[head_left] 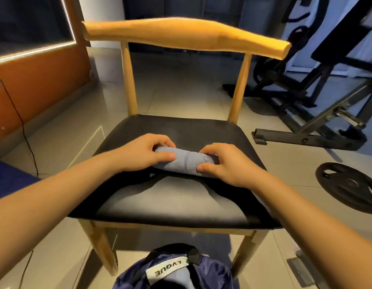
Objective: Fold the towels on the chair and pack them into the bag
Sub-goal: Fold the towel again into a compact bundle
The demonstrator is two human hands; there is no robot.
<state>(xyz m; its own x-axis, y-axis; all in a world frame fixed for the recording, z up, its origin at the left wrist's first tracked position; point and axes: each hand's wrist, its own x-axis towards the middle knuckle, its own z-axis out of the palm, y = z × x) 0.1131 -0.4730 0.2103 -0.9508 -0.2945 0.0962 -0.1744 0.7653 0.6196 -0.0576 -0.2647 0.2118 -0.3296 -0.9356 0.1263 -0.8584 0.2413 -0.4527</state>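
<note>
Towel [186,161], rolled into a grey-blue cylinder, is shown lying on the black chair seat [181,205], its long axis running left to right. Its left end is gripped by the left hand [143,153], fingers curled over the top; its right end is pinched by the right hand [224,163]. The navy bag [212,274] is seen below the seat's front edge, about midway between both arms.

The towel [186,161] is pale grey-blue with a slightly darker woven band across it. The chair [172,201] has a black seat and a honey-yellow wooden frame. The bag [212,274] is shiny navy, its label [166,272] white with black lettering. The floor [181,90] is glossy grey-beige tile; the weight plate [347,184] is black.
</note>
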